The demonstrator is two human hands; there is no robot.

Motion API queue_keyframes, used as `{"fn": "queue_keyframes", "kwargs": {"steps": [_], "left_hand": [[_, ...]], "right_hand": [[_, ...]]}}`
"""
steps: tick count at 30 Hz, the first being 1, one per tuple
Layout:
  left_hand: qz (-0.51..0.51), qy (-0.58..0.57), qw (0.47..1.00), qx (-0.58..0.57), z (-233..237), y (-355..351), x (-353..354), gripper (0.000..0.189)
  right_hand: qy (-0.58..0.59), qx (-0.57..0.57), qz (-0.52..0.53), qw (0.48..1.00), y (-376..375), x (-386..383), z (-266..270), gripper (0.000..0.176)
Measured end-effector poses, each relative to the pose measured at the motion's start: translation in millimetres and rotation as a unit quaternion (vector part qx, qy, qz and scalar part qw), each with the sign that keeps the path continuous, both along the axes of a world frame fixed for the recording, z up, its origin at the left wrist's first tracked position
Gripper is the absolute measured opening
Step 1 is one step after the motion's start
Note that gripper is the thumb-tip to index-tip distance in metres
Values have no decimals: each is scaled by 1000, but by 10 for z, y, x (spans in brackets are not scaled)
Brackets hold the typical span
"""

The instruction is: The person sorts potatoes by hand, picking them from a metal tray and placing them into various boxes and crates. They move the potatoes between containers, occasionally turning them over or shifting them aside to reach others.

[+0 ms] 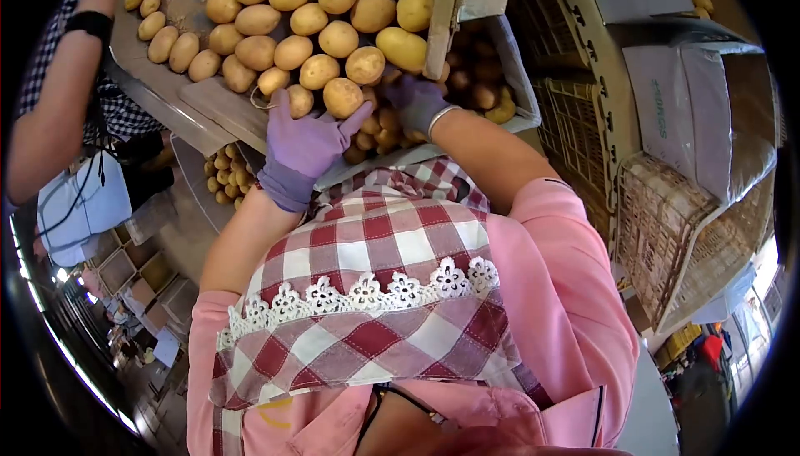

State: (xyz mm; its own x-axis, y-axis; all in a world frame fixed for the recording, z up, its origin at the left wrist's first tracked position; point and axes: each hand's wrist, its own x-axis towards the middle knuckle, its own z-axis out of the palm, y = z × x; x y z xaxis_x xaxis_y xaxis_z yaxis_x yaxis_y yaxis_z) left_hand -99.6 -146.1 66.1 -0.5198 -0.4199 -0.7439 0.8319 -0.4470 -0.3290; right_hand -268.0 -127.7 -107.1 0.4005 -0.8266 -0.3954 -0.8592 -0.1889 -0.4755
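My left hand [307, 141], in a purple glove, is at the near edge of the sorting table with fingers and thumb spread apart. A round potato [343, 97] lies just beyond, between its thumb and fingers, and a smaller potato [298, 102] rests by its fingertips. Gloved as well, my right hand [418, 104] reaches over the box [527, 114] of potatoes below the table edge. Its fingers point left, apart and partly in shadow, close to potatoes in the box.
Many potatoes [292, 52] cover the metal table [167, 89]. An upright board [446, 18] borders it on the right. Plastic crates [575, 139] and white cartons [654, 97] stand to my right. A co-worker's arm [62, 81] is at left, above another potato container [227, 174].
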Motion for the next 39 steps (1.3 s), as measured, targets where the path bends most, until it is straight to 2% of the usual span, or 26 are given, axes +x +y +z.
{"fn": "queue_keyframes", "kwargs": {"steps": [1, 2, 3, 5, 7, 9, 12, 13, 14, 15, 16, 17, 18, 19, 20, 23, 24, 25, 26, 28, 30, 32, 33, 35, 38, 39], "left_hand": [[-17, -38, 999, -10, 41, 13, -52, 57], [-87, -188, 974, -90, 109, -4, -146, 63], [-99, -194, 961, -168, 29, 21, -96, 78], [1, -40, 997, -61, -45, 58, 24, 64], [91, 126, 987, 47, -74, 53, 117, 52], [167, 284, 933, 144, -153, 15, 184, 45], [234, 438, 827, 263, -356, -2, 282, 41], [248, 473, 795, 287, -392, -22, 299, 41], [261, 495, 776, 290, -414, -36, 302, 40], [277, 516, 755, 294, -449, -31, 301, 39], [201, 320, 919, 114, -412, 6, 242, 43], [56, 80, 995, -25, -375, 44, 182, 51], [-18, -121, 984, -132, -304, -5, 168, 62], [-118, -331, 917, -189, -235, -53, 151, 74], [-70, -294, 945, -128, -170, -80, 195, 76], [9, -301, 953, -41, -127, -66, 315, 80], [30, -326, 945, -24, -6, -67, 274, 80], [53, -315, 948, 0, -155, -48, 288, 74], [74, -304, 950, 22, -381, -39, 328, 70], [93, -336, 935, -65, -709, 57, 352, 63], [76, -332, 940, -15, -668, 67, 495, 51], [38, -430, 901, -50, -462, 50, 460, 42], [24, -469, 880, -77, -447, 62, 436, 36], [25, -461, 881, -107, -884, 75, 432, 28], [26, -429, 898, -95, -1085, 39, 414, 33], [27, -427, 899, -97, -1081, 95, 401, 36]], "right_hand": [[-3, -12, -16, 1000, -40, 17, -72, 47], [-7, -22, -36, 999, -131, 17, -146, 48], [-12, -33, -61, 997, -233, -23, -190, 48], [-34, -63, -131, 989, -476, -231, -258, 49], [-83, -117, -206, 968, -670, -587, -262, 49], [-136, -212, -226, 941, -688, -965, -150, 50], [-47, -261, -95, 960, -240, -1160, 368, 42], [-63, -146, -113, 981, -64, -1074, 419, 37], [36, 109, -13, 993, -83, -978, 915, 41], [-104, 173, 63, 977, -41, -923, 1352, 42], [-229, 261, 119, 930, -83, -868, 1742, 46], [-316, 253, 173, 898, -178, -798, 1939, 46], [-344, 257, 197, 882, -402, -710, 2293, 41], [-419, 238, 165, 861, -632, -570, 2590, 40], [-341, 178, 99, 918, -868, -430, 2850, 41], [-434, -61, -1, 899, -1671, -4, 2303, 46], [-354, -52, 44, 933, -1852, 69, 2189, 55], [-195, -159, 96, 963, -1966, 134, 1891, 61], [-34, -266, 148, 952, -2007, 200, 1609, 67], [131, -212, 219, 943, -1672, 414, 1671, 74], [47, -86, 322, 942, -1529, 435, 1710, 73], [-94, -158, 251, 951, -1712, 359, 1427, 67], [-88, -199, 206, 954, -1859, 396, 1537, 66], [-94, -193, 92, 972, -2027, 425, 1614, 66], [178, -168, 141, 959, -1976, 518, 1414, 71], [110, -145, 158, 971, -1846, 531, 1306, 76]]}}
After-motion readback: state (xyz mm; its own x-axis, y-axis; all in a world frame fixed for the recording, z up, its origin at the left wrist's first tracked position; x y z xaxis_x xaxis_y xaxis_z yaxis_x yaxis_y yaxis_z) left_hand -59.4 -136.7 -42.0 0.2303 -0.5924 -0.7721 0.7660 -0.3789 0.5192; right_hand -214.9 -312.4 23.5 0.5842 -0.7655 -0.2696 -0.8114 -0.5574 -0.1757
